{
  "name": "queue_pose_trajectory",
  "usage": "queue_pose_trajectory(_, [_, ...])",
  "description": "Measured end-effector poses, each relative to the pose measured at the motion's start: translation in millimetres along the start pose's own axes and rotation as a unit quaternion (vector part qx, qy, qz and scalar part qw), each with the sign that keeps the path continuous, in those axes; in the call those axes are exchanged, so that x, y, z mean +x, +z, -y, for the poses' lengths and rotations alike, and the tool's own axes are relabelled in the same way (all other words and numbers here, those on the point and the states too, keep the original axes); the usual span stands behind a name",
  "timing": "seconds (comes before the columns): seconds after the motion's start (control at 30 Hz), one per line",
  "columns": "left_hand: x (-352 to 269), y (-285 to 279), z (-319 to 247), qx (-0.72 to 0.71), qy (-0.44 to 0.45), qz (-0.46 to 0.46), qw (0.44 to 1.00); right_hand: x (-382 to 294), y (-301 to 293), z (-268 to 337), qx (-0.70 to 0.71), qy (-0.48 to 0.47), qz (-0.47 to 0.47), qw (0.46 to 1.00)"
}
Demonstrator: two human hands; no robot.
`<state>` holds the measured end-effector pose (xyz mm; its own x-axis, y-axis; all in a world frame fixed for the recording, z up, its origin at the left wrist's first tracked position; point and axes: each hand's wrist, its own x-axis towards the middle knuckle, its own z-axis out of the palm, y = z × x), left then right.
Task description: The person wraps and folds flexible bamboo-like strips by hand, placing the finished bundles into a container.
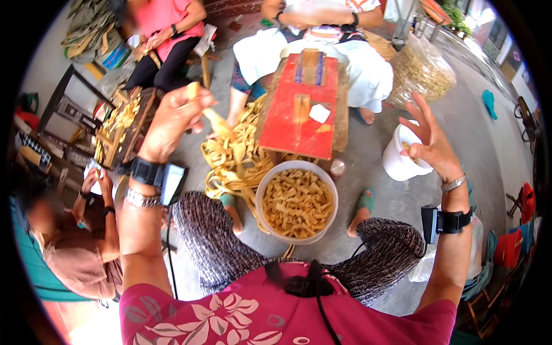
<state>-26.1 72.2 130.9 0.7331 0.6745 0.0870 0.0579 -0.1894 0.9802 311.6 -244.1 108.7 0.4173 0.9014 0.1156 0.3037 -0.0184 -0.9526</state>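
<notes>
My left hand (177,114) is raised at the left, its fingers closed on a long yellow vegetable-like strip (220,123). That strip hangs down toward a heap of similar strips (215,155) on the floor. Fingers spread, my right hand (435,148) appears in front of a white plastic bucket (393,157) and looks empty. A few pale pieces show inside the bucket; whether the hand touches its rim I cannot tell. Between my knees stands a round white tub (260,207) full of short cut yellow pieces (297,202). Beyond it is a wooden bench with a red top (280,133).
Wooden blocks and a white scrap (319,113) are on the red top. A small lidded jar (337,168) stands beside the tub. A clear bag of shreds (422,71) sits at the back right. Other people sit opposite and at left, near a strip-covered bench (144,125).
</notes>
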Motion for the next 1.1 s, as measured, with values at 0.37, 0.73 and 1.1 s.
queue_pose_trajectory(0.37, [-48.9,81.4,-29.1,-0.11,-0.003,0.116,0.987,21.9,170.3,26.2,0.137,-0.064,0.215,0.965])
queue_pose_trajectory(0.73, [-72.9,83.8,-30.0,-0.124,0.005,0.117,0.985,-21.2,168.6,49.2,-0.049,-0.118,0.133,0.983])
queue_pose_trajectory(1.1, [16.0,115.7,2.5,-0.198,0.023,0.08,0.977,44.0,138.4,12.3,-0.117,-0.112,-0.017,0.987])
